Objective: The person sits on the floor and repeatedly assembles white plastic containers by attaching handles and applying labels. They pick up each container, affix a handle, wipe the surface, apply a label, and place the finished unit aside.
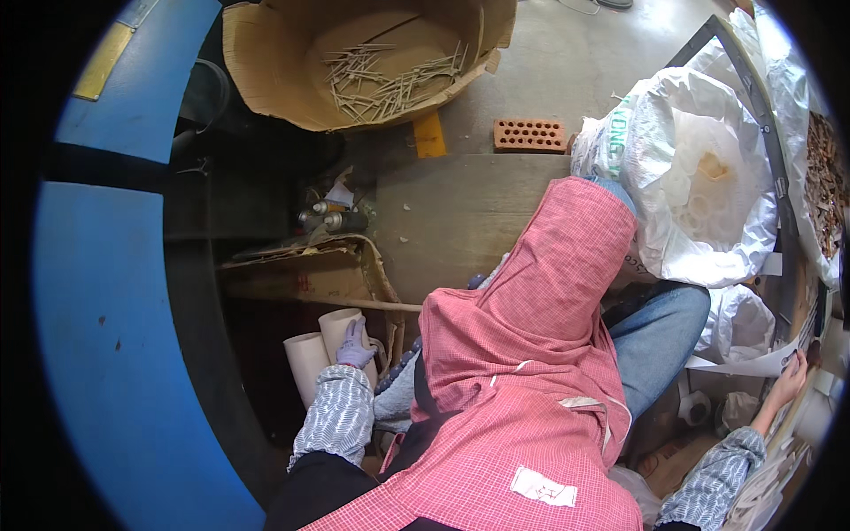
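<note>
My left hand (356,345), in a pale lilac glove, is closed on the upper part of a cream-white tube (333,329). A second white tube (306,365) leans beside it on the left, both inside an open cardboard box (301,281). My right hand (786,382), bare, reaches out to the far right, next to a white strip along the edge of the clutter there. Its fingers are pinched together at a small dark thing that I cannot make out. Both forearms wear grey patterned sleeve covers.
A large cardboard carton (266,62) with thin sticks stands ahead. A perforated red brick (529,135) lies on the floor. At the right, a white sack (651,177) holds translucent rings, near a smaller white bag (737,323). Blue metal panels (102,336) flank the left side.
</note>
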The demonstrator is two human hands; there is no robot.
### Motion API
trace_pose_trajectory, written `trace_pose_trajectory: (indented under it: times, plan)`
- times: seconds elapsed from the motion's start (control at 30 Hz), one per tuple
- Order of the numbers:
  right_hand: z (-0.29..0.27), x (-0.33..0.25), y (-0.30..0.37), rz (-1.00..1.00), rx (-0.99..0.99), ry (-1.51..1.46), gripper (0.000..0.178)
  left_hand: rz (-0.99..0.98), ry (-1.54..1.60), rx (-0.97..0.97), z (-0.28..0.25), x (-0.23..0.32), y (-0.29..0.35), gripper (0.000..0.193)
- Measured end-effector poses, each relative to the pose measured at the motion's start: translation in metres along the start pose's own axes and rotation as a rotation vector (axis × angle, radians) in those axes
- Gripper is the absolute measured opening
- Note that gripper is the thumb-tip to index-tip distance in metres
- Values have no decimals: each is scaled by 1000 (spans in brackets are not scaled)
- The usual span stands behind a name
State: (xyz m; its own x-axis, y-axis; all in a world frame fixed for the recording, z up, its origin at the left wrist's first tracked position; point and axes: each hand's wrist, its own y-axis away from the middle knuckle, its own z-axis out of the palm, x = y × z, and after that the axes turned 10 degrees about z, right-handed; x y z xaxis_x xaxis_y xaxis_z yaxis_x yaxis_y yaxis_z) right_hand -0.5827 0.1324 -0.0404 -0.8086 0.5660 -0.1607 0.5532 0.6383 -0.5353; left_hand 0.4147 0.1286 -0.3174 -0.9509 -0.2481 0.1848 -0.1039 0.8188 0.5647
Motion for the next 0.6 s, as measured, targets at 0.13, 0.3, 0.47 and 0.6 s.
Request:
trace_pose_trajectory:
  times: [0.13,0.3,0.47,0.6]
  plan:
    - [-39,-40,-5,-254,138,208,19,-183,-19,-45,-24,7,-15,88]
    - [-50,-141,16,-113,93,-99,18,-293,-85,-225,-70,-74,-13,47]
    - [-6,-241,52,76,-257,-721,26,436,-105,436,-250,127,15,28]
    - [7,-390,68,132,-774,-1189,70,1294,-342,827,-327,287,72,18]
